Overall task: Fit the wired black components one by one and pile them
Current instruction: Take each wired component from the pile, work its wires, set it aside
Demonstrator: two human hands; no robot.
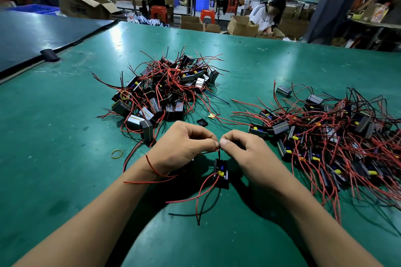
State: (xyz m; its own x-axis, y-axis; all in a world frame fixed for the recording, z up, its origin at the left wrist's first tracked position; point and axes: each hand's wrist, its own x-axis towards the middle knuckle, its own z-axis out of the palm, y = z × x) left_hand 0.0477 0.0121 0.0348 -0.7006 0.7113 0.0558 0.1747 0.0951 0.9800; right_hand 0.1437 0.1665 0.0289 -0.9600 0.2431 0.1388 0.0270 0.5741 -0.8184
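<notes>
Seen from a head camera looking down at a green table (65, 136). At lower centre of the frame, two bare hands meet fingertip to fingertip. The left hand (182, 147) and the right hand (245, 149) each pinch the same thin wire between thumb and forefinger. A small black component (221, 172) with a yellow part hangs from that wire just below the hands, its red and black leads trailing toward the bottom of the frame.

Above the hands, at centre, lies a heaped pile (165, 91) of black components tangled in red wires. At right sprawls a looser spread (338, 136) of the same parts. A yellow rubber band (117, 154) lies left of the hands.

Along the top of the frame, open cardboard boxes (243, 26) stand on the floor; what they hold cannot be made out. A blue crate (34, 9) sits at upper left, its contents hidden.
</notes>
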